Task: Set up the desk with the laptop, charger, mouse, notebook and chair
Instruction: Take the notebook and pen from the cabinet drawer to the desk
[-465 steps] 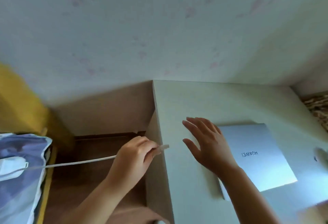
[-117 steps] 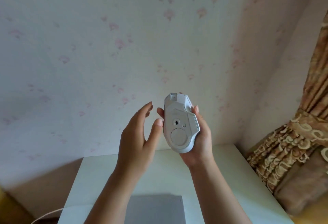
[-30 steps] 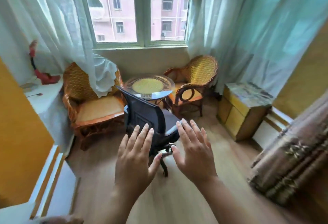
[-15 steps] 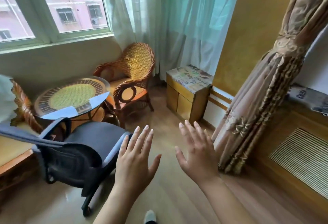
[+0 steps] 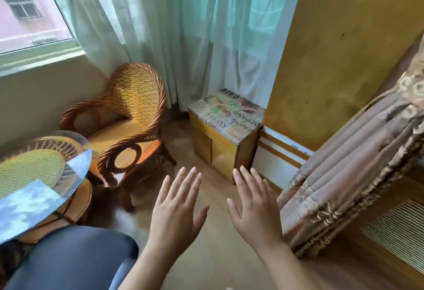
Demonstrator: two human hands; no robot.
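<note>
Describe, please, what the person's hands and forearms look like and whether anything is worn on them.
Both the left hand and right hand are bare: no gloves, rings, watch or bracelets show. The forearms are uncovered as far as the frame shows, with no sleeves visible. The fingernails are short and unpainted.

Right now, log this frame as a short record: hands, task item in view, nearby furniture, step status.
left hand: open, fingers spread, holding nothing
right hand: open, fingers spread, holding nothing
office chair: dark seat at lower left, untouched by either hand
wicker armchair: under the window, beside the glass-topped table
small cabinet: in the corner by the sheer curtain
desk, laptop, mouse: not in view
status: chair not yet gripped
</note>
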